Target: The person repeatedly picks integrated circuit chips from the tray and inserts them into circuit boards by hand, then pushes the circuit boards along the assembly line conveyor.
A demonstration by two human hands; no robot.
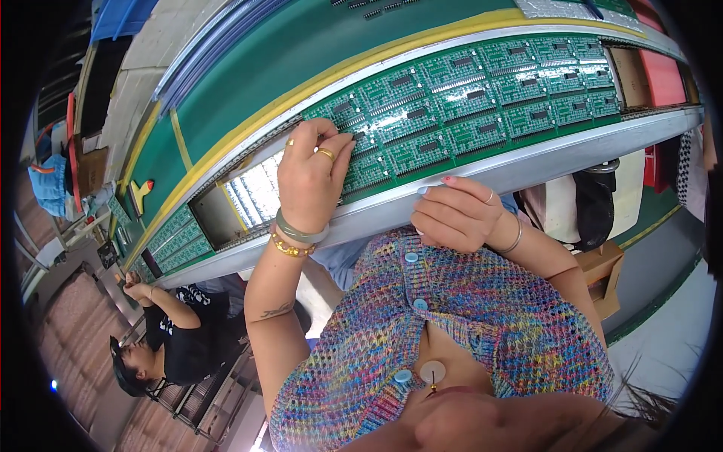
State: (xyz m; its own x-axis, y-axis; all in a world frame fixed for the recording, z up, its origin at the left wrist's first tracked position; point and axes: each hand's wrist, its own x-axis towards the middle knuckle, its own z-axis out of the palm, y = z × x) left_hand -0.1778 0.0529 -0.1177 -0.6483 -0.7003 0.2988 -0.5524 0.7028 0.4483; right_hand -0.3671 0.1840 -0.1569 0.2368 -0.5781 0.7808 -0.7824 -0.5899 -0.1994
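Long green circuit boards (474, 98), joined in a panel and full of small black chips and pin rows, lie in a metal-railed track in front of me. My left hand (312, 162), with rings and bangles, is over the panel's left end. Its thumb and fingers are pinched together at the boards, and whatever is between them is too small to make out. My right hand (458, 215) rests at the near metal rail (527, 162). Its fingers are curled in, with the fingertips by the rail's edge; anything inside them is hidden.
Left of my left hand, a bright white lit patch (256, 192) shows in the track, with more green boards (177, 237) beyond. A co-worker in black (181, 331) sits farther left. Loose black chips (384, 9) lie on the green mat. A red bin (663, 75) stands at the right end.
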